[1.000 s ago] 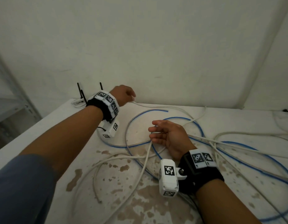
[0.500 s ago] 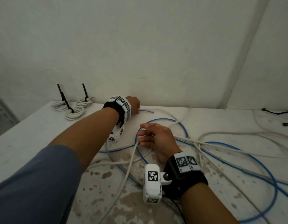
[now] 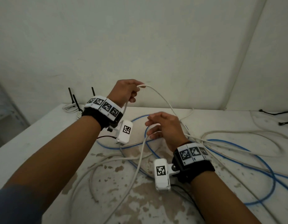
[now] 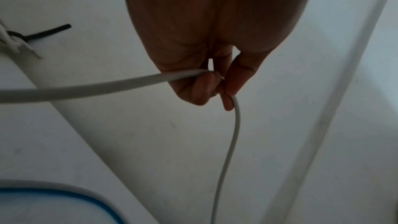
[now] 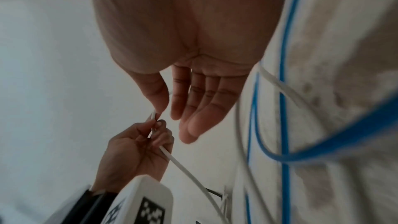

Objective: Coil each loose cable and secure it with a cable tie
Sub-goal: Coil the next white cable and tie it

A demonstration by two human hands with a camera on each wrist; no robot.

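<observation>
We see the left hand (image 3: 124,92) raised above the table (image 3: 43,135), its fingers (image 4: 202,88) curled round a bend of the white cable (image 3: 162,101). From the fist one run of this cable drops past the left wrist; the other arcs away toward the right hand (image 3: 166,128) and down behind it. The left wrist view shows the cable entering the fist from one side and leaving below the fingertips.

The right hand hovers lower, just beside the left, fingers straight and loosely spread. In the right wrist view the palm (image 5: 193,48) holds nothing; a white strand passes close under the fingertips in the head view, but we cannot tell whether they touch it.

Beneath and beyond the right hand lie loose loops of a blue cable (image 3: 246,152) mixed with further white cable, spread over the worn tabletop. Beyond the left wrist, near the wall, rest small tied coils (image 3: 70,109), their black cable ties (image 3: 75,102) standing upright. Past the right hand, at the table's far edge, lie more black ties (image 3: 282,118).
</observation>
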